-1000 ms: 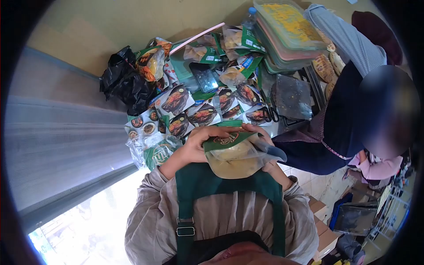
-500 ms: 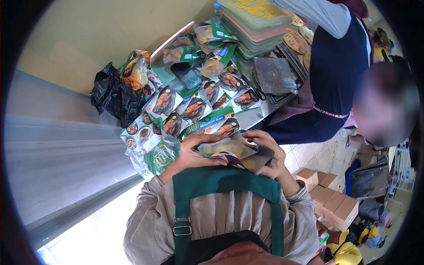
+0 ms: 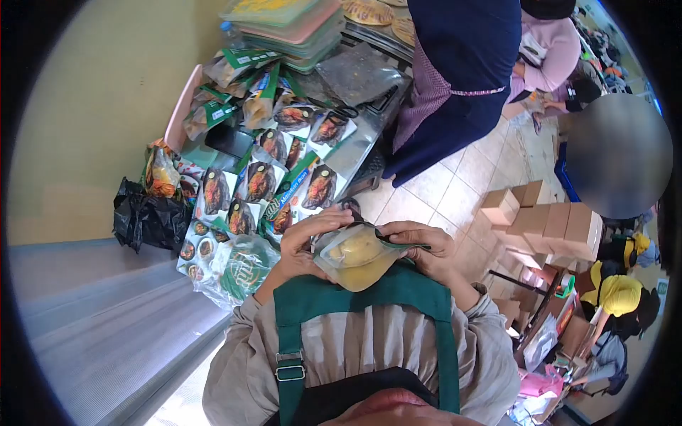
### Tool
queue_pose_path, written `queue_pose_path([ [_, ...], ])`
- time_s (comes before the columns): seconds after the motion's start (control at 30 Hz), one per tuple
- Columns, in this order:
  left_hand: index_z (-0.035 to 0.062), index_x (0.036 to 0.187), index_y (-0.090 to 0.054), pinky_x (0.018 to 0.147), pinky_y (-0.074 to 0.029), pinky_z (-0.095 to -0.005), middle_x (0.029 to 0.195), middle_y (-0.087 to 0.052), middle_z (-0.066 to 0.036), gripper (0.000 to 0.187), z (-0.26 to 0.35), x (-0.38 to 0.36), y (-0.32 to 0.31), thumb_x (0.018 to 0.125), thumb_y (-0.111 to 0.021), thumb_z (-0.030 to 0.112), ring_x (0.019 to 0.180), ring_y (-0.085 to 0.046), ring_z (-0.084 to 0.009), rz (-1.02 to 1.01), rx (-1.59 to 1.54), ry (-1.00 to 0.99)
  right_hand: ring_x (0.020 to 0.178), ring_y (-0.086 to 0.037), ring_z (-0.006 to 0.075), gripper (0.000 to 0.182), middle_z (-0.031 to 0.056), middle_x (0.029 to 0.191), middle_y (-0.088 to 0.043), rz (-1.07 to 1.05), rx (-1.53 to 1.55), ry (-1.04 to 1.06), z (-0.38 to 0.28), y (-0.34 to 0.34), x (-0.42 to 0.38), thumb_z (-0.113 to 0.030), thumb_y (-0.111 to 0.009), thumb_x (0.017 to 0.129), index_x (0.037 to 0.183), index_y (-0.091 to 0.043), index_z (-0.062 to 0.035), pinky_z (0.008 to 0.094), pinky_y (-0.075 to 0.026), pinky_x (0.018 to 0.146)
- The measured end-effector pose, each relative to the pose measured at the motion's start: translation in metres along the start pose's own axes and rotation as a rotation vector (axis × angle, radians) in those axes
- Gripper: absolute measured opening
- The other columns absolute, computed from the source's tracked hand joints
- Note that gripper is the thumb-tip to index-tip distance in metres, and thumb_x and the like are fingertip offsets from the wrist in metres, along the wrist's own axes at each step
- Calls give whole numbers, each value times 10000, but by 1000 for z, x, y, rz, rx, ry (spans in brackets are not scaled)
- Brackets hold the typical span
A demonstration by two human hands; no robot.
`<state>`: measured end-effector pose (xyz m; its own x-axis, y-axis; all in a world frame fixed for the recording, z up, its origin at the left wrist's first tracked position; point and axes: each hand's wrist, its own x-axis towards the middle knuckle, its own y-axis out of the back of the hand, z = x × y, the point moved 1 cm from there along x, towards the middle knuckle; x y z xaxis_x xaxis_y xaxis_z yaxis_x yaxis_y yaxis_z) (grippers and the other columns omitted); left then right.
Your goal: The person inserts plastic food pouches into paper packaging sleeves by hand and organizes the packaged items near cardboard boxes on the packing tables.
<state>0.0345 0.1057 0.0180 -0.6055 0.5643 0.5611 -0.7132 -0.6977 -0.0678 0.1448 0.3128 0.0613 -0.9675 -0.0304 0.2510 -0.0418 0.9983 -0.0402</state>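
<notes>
A black bag (image 3: 145,220) and printed food packets (image 3: 259,181) are seen on the table (image 3: 366,145), beyond the fingertips. The left hand (image 3: 304,245) is closed on the near left edge of a clear pouch (image 3: 353,254) of yellow food; the right hand (image 3: 425,250) is pinched along its top seal. Cardboard boxes (image 3: 550,220) are stacked right of the fingers.

1 clear pouch (image 3: 355,255) held, 2 hands on it: left (image 3: 302,245), right (image 3: 426,248); 1 black bag (image 3: 145,220); 1 tray stack (image 3: 291,25).
</notes>
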Motion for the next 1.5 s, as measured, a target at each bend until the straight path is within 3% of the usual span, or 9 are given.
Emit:
queue_pose_path([
  [0.13,-42,990,-610,861,-460,-429,1077,-588,-234,433,20,5,-10,614,-777,95,1009,-580,-369,-209,33,19,995,-592,294,252,188,1056,-607,13,7,14,-2,6,-16,-44,-635,745,986,-614,28,344,-473,862],
  [0.47,13,1000,-634,948,-372,-479,1034,-626,-174,260,33,-28,-37,744,-660,55,1047,-570,-311,-30,-128,165,1006,-589,321,240,181,1020,-627,-313,122,-40,22,49,-12,28,-660,664,901,-626,43,410,-459,889],
  [0.67,6,974,-638,934,-390,-455,1013,-635,-169,229,46,-50,-46,751,-645,60,1019,-587,-305,136,-26,178,1062,-557,298,223,173,1060,-612,-604,230,-201,39,54,15,-58,-617,771,979,-618,23,422,-416,930],
  [0.77,-3,950,-643,932,-393,-450,999,-638,-176,209,52,-65,-44,746,-636,44,1001,-595,-308,198,26,166,1060,-549,272,291,166,1133,-571,-664,764,-327,87,44,34,-146,-558,852,1097,-558,12,404,-408,922],
  [0.9,-19,952,-643,938,-386,-447,995,-636,-187,213,61,-78,-41,746,-628,34,1004,-591,-315,265,33,147,911,-560,205,486,114,1048,-557,-104,131,-626,177,22,69,-275,-626,822,1217,-461,-45,299,-440,777],
  [1.0,-29,946,-642,940,-378,-448,997,-633,-196,211,66,-85,-37,748,-621,37,1009,-586,-328,301,52,169,834,-561,166,503,67,956,-569,72,-392,-275,290,25,70,-292,-668,786,1197,-478,-75,275,-459,682],
  [1.1,-34,937,-643,946,-371,-458,996,-632,-199,206,71,-85,-32,748,-624,45,1013,-583,-329,302,71,184,870,-558,173,565,63,980,-558,41,-73,-1025,253,3,87,-225,-686,778,1255,-410,-100,284,-471,647],
  [1.23,-45,928,-636,917,-402,-474,954,-641,-206,207,67,-83,-23,789,-617,107,959,-606,-338,323,97,142,665,-564,146,620,100,874,-583,55,-11,-898,313,-3,73,-312,-742,706,1183,-459,-35,292,-481,525],
  [1.5,-38,855,-645,882,-437,-474,903,-651,-197,163,54,-68,-10,786,-637,109,920,-624,-307,310,88,143,605,-565,163,263,78,699,-586,171,150,-820,281,-9,83,-72,-727,689,887,-589,31,293,-483,497],
])
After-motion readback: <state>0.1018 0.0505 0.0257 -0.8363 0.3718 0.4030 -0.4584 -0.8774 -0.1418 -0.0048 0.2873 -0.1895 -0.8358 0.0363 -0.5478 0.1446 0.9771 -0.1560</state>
